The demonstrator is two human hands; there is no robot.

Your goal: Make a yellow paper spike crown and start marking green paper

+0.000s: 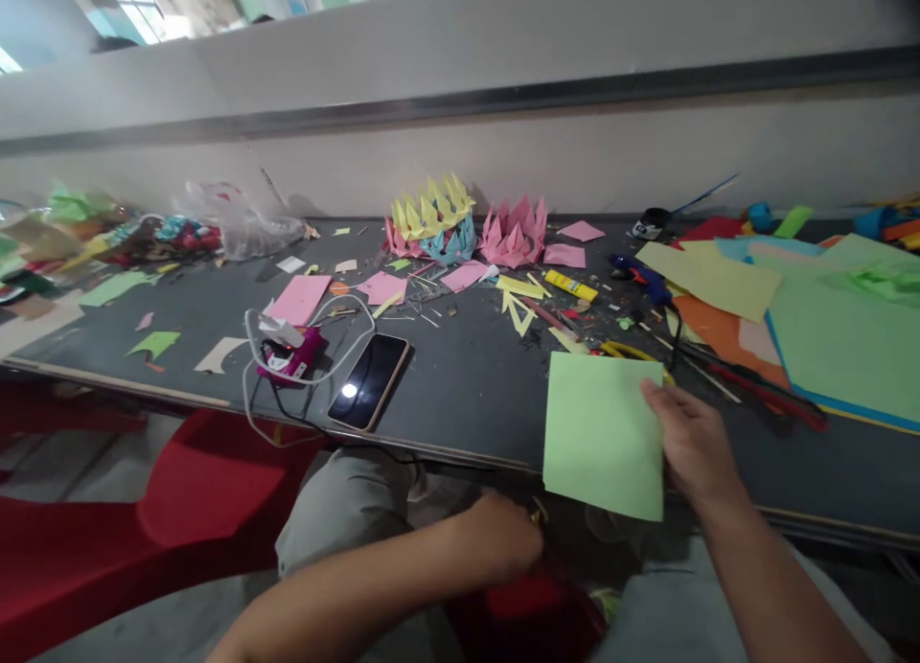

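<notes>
nearest, the left hand [503, 538] hangs below the table edge between the knees, curled loosely around something small with a yellowish tip; what it is cannot be made out. just up and to its right, the right hand [686, 433] pinches the square sheet of light green paper [604, 433] by its right edge, thumb on top, fingers under. the sheet lies half on the dark grey tabletop [467, 385], its lower part overhanging the front edge. it looks thin, very light and floppy, likely to bend or crease under pressure, so an edge or corner pinch seems the gentlest hold. left of the right hand lies a black smartphone [369, 380]; just beyond its fingers, yellow-handled scissors [625, 350]. farther off stand folded paper crowns in yellow, blue and pink [467, 224].
</notes>
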